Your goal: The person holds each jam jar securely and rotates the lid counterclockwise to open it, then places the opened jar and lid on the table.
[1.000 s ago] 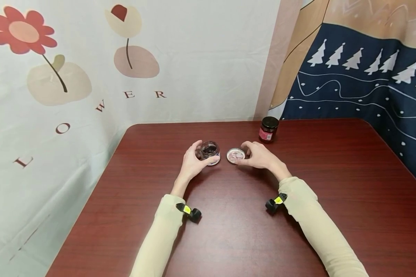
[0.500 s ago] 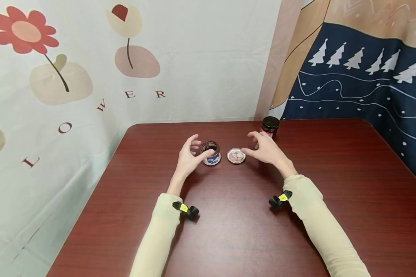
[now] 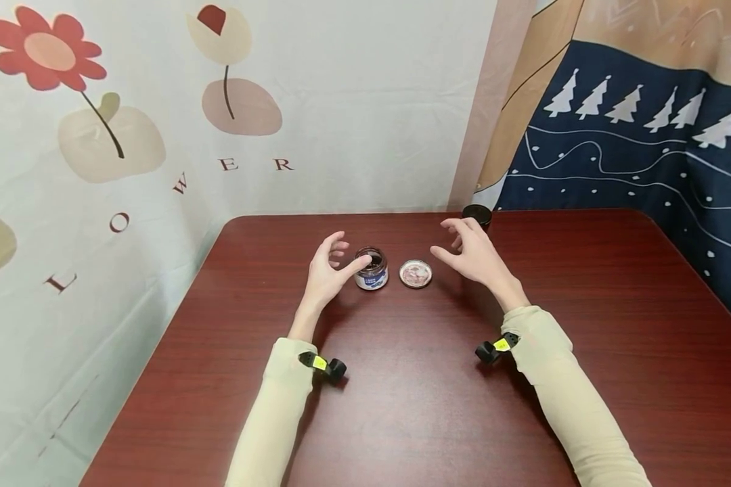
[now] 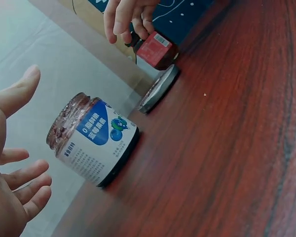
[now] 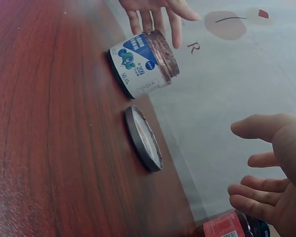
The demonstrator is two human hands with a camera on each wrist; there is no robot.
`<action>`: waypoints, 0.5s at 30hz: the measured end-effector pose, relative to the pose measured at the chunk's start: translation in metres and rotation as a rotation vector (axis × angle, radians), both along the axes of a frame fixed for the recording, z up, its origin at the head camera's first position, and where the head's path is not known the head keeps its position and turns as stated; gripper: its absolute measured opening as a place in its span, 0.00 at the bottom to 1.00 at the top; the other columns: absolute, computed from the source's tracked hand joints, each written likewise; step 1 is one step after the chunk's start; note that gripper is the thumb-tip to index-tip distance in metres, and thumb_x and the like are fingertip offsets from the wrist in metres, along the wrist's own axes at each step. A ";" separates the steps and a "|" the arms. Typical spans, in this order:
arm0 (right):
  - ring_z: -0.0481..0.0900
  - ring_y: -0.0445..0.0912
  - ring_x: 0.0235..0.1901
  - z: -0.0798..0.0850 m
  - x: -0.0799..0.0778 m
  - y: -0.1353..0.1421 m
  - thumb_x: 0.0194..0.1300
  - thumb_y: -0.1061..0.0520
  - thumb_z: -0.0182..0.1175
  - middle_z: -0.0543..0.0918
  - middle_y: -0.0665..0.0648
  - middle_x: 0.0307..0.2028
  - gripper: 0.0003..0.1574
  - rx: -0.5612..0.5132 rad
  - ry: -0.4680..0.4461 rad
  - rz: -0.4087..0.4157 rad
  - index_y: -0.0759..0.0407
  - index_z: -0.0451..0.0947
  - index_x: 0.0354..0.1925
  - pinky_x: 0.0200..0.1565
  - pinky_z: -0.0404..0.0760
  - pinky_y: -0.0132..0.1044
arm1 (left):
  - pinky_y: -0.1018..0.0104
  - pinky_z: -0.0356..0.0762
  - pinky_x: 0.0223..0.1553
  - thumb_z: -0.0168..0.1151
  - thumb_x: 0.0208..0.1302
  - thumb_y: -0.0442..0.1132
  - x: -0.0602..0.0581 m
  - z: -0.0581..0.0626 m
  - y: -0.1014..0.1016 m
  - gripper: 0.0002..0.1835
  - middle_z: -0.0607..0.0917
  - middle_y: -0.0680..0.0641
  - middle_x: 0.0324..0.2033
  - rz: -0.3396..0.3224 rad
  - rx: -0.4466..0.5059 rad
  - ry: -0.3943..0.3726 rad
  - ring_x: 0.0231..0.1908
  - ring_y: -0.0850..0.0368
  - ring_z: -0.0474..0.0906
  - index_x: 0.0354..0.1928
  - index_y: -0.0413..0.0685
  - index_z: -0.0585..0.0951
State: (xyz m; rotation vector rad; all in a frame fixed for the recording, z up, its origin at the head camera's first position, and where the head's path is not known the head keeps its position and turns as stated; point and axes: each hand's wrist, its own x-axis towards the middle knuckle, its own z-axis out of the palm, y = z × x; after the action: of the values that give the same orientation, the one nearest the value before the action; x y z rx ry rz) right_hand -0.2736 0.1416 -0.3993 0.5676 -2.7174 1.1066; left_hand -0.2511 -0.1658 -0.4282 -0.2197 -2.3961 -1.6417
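Observation:
An uncapped glass jam jar (image 4: 101, 138) with a white and blue blueberry label stands upright on the table. Beside it the jar lid (image 3: 415, 274) lies with its stained inner side up. My left hand (image 3: 325, 274) hovers just left of the jar, fingers spread and apart from it in the left wrist view. To the right of the lid, my right hand (image 3: 476, 256) is raised with loose fingers and holds nothing. Behind that hand stands a second jar (image 4: 157, 50) with a red label and black lid, partly hidden in the head view.
The dark red wooden table (image 3: 396, 406) reaches to a pale floral curtain (image 3: 365, 108) at its back edge. A navy cloth with white trees (image 3: 627, 142) hangs at the back right. Small black devices sit on both sleeves.
My left hand has let go of the blueberry jar and drawn back leftward. My right hand has left the lid and lifted up and to the right, now overlapping the black-lidded jar.

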 end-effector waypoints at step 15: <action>0.74 0.60 0.47 0.004 -0.003 0.009 0.66 0.49 0.67 0.70 0.68 0.60 0.35 -0.049 0.052 -0.078 0.65 0.71 0.64 0.52 0.74 0.52 | 0.49 0.72 0.56 0.75 0.59 0.45 -0.002 0.008 0.002 0.37 0.80 0.40 0.55 -0.001 0.011 0.055 0.58 0.36 0.73 0.68 0.45 0.72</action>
State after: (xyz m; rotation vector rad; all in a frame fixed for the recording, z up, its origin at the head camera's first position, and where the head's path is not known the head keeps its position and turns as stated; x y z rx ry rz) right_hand -0.2770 0.1507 -0.3950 0.4723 -2.6365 1.1204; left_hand -0.2528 -0.1635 -0.4201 -0.2612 -2.3464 -1.6270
